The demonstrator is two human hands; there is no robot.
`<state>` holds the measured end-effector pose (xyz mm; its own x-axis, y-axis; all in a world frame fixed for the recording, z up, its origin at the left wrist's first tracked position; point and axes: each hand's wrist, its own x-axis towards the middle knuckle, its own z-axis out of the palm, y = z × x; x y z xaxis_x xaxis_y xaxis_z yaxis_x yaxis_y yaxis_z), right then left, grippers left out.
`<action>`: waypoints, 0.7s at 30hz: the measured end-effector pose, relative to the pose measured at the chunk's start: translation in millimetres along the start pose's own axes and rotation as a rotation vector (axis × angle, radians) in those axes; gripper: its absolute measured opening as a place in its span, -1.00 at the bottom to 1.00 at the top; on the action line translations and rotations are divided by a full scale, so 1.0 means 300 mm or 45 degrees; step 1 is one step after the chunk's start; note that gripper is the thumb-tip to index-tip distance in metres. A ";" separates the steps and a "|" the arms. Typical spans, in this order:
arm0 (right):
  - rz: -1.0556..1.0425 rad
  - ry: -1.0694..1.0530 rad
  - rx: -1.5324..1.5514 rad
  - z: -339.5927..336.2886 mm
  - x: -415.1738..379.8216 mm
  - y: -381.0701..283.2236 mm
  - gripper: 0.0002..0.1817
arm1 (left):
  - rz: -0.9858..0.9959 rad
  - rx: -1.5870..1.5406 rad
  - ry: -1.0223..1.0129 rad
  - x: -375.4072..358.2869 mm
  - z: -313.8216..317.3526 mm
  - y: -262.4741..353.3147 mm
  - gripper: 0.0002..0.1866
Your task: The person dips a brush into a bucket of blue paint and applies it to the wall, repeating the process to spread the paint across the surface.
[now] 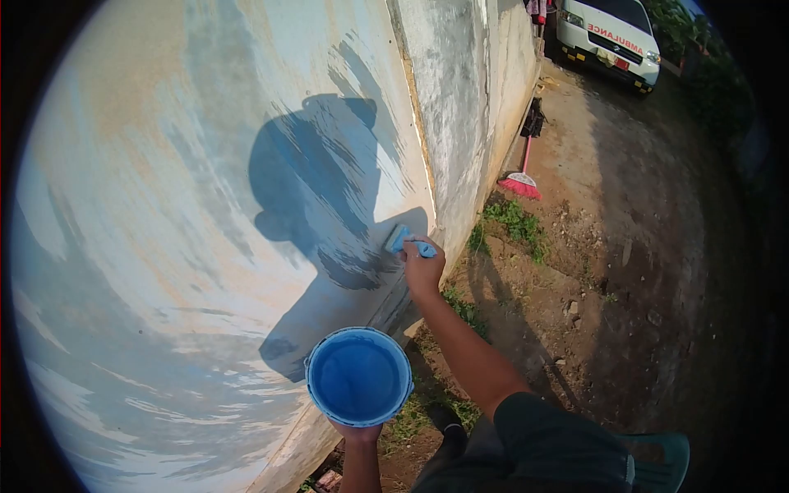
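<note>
My right hand (425, 261) is closed around the blue handle of a paintbrush (399, 238). The brush's bristle end is at the wall (329, 49), near its right-hand corner. Below, my left hand (359, 430) grips a bucket (358, 330) from underneath and behind; most of its fingers are hidden by the bucket. Blue paint (357, 378) lies inside it, and blue smears mark the rim. Streaky grey-blue strokes cover parts of the pale wall, and my shadow falls across it.
A broom (521, 182) with pink bristles leans by the wall's foot. Farther back stands a white ambulance (612, 37). Weeds (516, 223) and stones dot the dirt ground (567, 287). A green plastic chair (675, 460) is at the lower right, behind my arm.
</note>
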<state>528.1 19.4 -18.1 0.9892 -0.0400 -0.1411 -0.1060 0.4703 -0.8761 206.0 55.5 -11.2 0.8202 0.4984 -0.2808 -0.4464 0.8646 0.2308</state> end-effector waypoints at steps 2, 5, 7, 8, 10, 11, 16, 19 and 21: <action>-0.017 -0.146 0.180 0.028 0.007 -0.214 -0.90 | 0.017 0.024 -0.018 0.008 0.027 -0.013 -0.31; -0.060 -0.424 0.260 0.046 -0.048 -0.576 -0.83 | 0.026 0.011 -0.089 0.038 0.061 -0.048 -0.32; -0.092 -0.569 0.159 0.041 -0.125 -0.772 -0.81 | 0.036 -0.036 -0.146 0.039 0.106 -0.054 -0.33; -0.121 -0.682 0.044 0.037 -0.157 -0.857 -0.81 | -0.012 -0.086 -0.212 0.047 0.145 -0.065 -0.33; -0.158 -0.824 -0.083 0.027 -0.214 -1.009 -0.82 | -0.037 -0.156 -0.289 0.072 0.199 -0.065 -0.33; -0.241 -1.057 -0.155 0.015 -0.241 -1.079 -0.82 | -0.054 -0.162 -0.333 0.092 0.203 -0.069 -0.32; -0.425 -1.609 -0.604 0.047 -0.424 -1.310 -0.82 | -0.042 -0.058 -0.423 0.116 0.426 -0.078 -0.23; -0.915 -1.813 -0.967 0.095 -0.482 -1.323 -0.82 | -0.079 -0.147 -0.565 0.146 0.497 -0.078 -0.19; -0.843 -1.809 -1.138 0.117 -0.515 -1.339 -0.82 | -0.036 -0.121 -0.595 0.163 0.537 -0.078 -0.18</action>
<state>421.3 -132.3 371.8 0.1570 0.9279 0.3382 0.7589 0.1058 -0.6426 314.1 49.4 119.7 0.8957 0.4116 0.1681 -0.4347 0.8901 0.1367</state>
